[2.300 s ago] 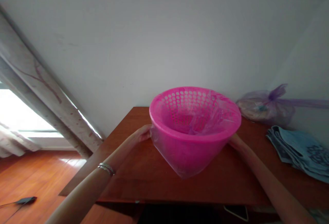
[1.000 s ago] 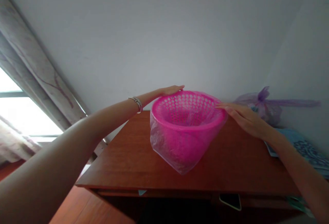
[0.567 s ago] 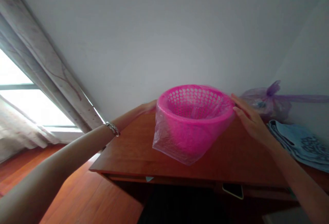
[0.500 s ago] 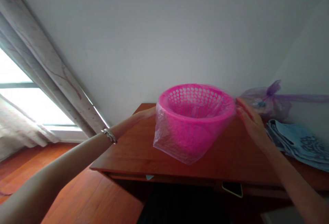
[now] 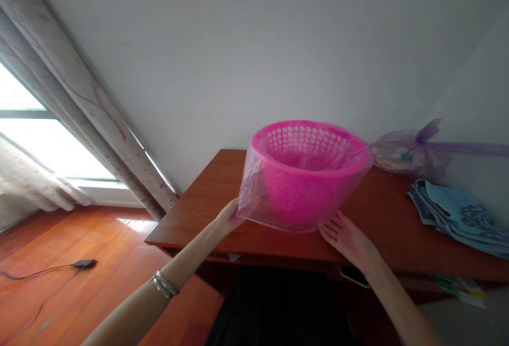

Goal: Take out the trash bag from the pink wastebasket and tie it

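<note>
Two hands point(image 5: 228, 218) point(image 5: 345, 234) touch one bagged pink basket point(image 5: 310, 174).

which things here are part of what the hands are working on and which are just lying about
In hand: pink basket, clear plastic bag pulled over it, left hand and right hand at its lower edge.

Lying about: tied purple bag, folded blue cloth, cable on floor, wooden desk.

Bare desk point(image 5: 207, 213) left of basket point(image 5: 308, 176)

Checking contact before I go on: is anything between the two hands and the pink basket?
Only the thin clear plastic bag lining the pink perforated plastic basket; left hand and right hand meet its lower edge.
</note>
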`<control>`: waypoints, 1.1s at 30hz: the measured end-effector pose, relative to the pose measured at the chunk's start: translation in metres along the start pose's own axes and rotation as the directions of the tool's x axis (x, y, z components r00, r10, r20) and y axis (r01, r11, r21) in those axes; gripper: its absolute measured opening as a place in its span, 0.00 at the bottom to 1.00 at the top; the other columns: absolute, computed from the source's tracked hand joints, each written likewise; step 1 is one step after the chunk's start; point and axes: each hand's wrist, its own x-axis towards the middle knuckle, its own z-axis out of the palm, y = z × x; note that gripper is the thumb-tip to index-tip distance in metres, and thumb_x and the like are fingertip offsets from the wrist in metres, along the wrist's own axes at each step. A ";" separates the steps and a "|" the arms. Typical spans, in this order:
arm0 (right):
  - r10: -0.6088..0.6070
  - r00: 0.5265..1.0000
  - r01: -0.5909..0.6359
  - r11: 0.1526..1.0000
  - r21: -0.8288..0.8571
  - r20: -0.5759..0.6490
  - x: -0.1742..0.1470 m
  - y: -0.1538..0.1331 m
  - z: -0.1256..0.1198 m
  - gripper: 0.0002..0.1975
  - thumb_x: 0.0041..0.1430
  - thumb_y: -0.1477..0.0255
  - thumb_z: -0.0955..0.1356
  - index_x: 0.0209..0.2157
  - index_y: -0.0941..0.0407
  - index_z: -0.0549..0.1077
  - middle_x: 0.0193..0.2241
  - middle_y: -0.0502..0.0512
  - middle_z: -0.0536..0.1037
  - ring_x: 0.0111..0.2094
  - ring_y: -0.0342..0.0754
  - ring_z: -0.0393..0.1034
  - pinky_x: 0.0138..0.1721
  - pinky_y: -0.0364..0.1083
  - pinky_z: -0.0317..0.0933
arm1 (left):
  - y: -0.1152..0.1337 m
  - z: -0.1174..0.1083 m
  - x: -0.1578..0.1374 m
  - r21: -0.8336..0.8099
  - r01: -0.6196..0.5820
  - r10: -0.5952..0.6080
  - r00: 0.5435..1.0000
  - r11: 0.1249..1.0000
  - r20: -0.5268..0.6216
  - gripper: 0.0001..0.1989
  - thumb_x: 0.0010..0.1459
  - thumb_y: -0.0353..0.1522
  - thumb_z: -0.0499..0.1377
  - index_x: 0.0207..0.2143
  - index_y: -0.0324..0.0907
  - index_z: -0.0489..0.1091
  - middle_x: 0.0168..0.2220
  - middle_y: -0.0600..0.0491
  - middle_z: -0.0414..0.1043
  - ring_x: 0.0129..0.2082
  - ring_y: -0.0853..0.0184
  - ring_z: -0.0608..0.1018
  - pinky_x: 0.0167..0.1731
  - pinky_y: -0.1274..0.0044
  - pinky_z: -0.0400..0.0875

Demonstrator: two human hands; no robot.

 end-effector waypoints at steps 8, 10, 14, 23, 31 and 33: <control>-0.053 0.996 0.066 0.979 0.195 -0.070 0.005 -0.003 -0.011 0.07 0.60 0.83 0.62 0.35 0.58 0.68 0.31 0.52 0.74 0.32 0.43 0.74 0.37 0.44 0.73 | 0.001 -0.024 0.018 -0.176 -0.083 0.095 0.994 0.981 0.061 0.17 0.58 0.16 0.46 0.42 0.33 0.70 0.31 0.46 0.76 0.29 0.66 0.80 0.31 0.79 0.78; -0.061 0.992 0.083 0.977 0.196 -0.114 0.002 -0.009 -0.013 0.08 0.59 0.83 0.61 0.35 0.57 0.68 0.32 0.54 0.74 0.34 0.44 0.74 0.38 0.46 0.74 | 0.007 -0.027 0.020 -0.234 -0.098 0.111 0.993 0.967 0.041 0.18 0.58 0.15 0.45 0.44 0.34 0.68 0.33 0.45 0.76 0.31 0.66 0.81 0.33 0.78 0.78; -0.101 0.988 0.123 0.973 0.195 -0.120 -0.001 -0.014 -0.013 0.07 0.58 0.80 0.61 0.36 0.56 0.68 0.35 0.55 0.75 0.38 0.46 0.75 0.40 0.49 0.74 | 0.010 -0.025 0.020 -0.249 -0.123 0.125 0.992 0.961 -0.008 0.14 0.57 0.17 0.46 0.40 0.33 0.68 0.29 0.46 0.75 0.29 0.65 0.80 0.32 0.77 0.78; -0.205 0.970 0.227 0.955 0.190 -0.126 0.006 -0.015 -0.029 0.09 0.58 0.81 0.62 0.37 0.55 0.69 0.36 0.52 0.77 0.39 0.43 0.75 0.41 0.47 0.74 | -0.017 -0.025 -0.001 -0.261 -0.139 0.126 0.990 0.955 -0.067 0.09 0.58 0.20 0.51 0.33 0.39 0.68 0.29 0.50 0.77 0.29 0.66 0.81 0.33 0.75 0.78; -0.254 0.962 0.269 0.944 0.189 -0.099 -0.013 -0.019 -0.012 0.05 0.55 0.77 0.65 0.34 0.54 0.69 0.35 0.51 0.78 0.40 0.46 0.76 0.39 0.50 0.74 | -0.014 -0.017 -0.022 -0.373 -0.072 0.088 0.996 0.925 0.025 0.08 0.58 0.24 0.52 0.36 0.37 0.69 0.30 0.46 0.78 0.34 0.62 0.82 0.37 0.71 0.78; -0.289 0.955 0.296 0.933 0.204 -0.066 -0.022 -0.022 -0.003 0.05 0.55 0.76 0.66 0.35 0.55 0.70 0.31 0.49 0.78 0.34 0.43 0.75 0.35 0.46 0.74 | -0.016 -0.007 -0.033 -0.369 -0.029 0.064 0.995 0.929 0.081 0.08 0.58 0.26 0.53 0.37 0.36 0.70 0.32 0.45 0.79 0.36 0.60 0.82 0.40 0.69 0.78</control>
